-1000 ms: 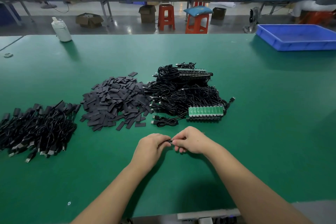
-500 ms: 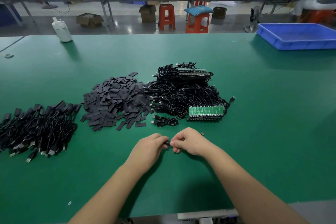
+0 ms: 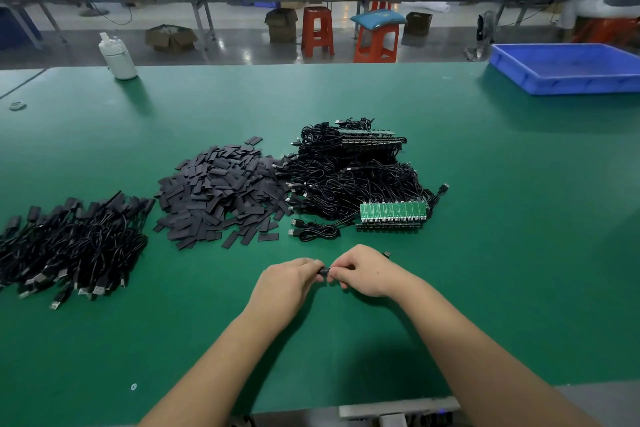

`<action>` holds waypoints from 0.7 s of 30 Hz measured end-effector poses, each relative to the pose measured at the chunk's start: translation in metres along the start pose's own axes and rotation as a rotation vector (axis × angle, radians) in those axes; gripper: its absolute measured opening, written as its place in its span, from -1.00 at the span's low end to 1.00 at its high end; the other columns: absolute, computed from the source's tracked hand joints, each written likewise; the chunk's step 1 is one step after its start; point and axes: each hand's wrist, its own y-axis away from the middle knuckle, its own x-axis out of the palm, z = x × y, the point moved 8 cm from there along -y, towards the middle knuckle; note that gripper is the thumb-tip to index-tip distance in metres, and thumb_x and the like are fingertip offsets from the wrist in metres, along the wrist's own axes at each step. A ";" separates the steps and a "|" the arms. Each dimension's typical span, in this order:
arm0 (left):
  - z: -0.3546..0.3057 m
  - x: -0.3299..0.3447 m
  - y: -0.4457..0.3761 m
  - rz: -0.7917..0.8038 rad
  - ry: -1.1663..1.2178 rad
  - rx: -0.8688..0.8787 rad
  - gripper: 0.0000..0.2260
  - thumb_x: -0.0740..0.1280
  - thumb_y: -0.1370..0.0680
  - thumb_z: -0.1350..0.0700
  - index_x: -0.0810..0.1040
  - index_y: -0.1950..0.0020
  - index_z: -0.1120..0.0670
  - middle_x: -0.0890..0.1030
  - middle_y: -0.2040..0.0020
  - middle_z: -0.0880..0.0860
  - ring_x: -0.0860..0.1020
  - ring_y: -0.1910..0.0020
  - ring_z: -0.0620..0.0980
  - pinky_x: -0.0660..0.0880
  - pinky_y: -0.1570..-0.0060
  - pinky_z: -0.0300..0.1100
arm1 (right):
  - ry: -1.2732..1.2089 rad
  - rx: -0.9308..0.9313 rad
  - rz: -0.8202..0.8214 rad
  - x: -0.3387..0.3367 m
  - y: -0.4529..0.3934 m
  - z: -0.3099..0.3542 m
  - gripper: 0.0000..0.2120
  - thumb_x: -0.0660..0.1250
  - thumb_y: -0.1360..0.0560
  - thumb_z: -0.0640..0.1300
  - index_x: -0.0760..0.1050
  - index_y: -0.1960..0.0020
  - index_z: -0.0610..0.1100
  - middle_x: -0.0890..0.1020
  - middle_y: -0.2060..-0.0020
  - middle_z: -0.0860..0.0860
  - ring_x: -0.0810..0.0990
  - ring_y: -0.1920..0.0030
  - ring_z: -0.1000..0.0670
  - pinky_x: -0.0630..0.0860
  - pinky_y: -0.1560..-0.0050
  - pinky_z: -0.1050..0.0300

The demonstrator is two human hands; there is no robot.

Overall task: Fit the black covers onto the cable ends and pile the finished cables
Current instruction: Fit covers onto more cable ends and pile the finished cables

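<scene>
Change: since a second ago your hands have barely shifted; they remain knuckle to knuckle at the near middle of the green table (image 3: pixel 485 184), and the gap between them has closed over the small black piece.
Left hand: your left hand (image 3: pixel 287 282) is curled, fingertips pinching the black cover (image 3: pixel 323 271) from the left.
Right hand: your right hand (image 3: pixel 363 270) is curled too, fingers clamped on the cable end that meets the cover; a plug tip (image 3: pixel 387 254) pokes out just behind it.
Cover and cable: held between both hands, just above the table surface; how far the cover is seated you cannot tell.
Finished pile: the finished cables (image 3: pixel 69 246) lie heaped at your far left.
Loose covers: the heap of black covers (image 3: pixel 221 191) sits left of centre.
Unfinished stock: the tangled cables (image 3: pixel 346 177) with green boards (image 3: pixel 393 211) lie right beside that heap.
Beyond: a white bottle (image 3: pixel 117 57) and a blue tray (image 3: pixel 568 68) stand at the far edge.
</scene>
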 end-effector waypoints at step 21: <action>-0.004 0.026 0.001 0.221 -0.234 0.068 -0.74 0.17 -0.63 0.12 0.43 -0.32 0.01 0.51 -0.15 0.01 0.53 -0.07 0.05 0.42 0.03 -0.10 | 0.217 0.012 0.010 0.007 0.007 0.008 -0.61 0.26 -0.63 -0.05 0.49 0.38 0.01 0.51 0.61 0.17 0.39 0.59 0.17 0.30 0.41 0.19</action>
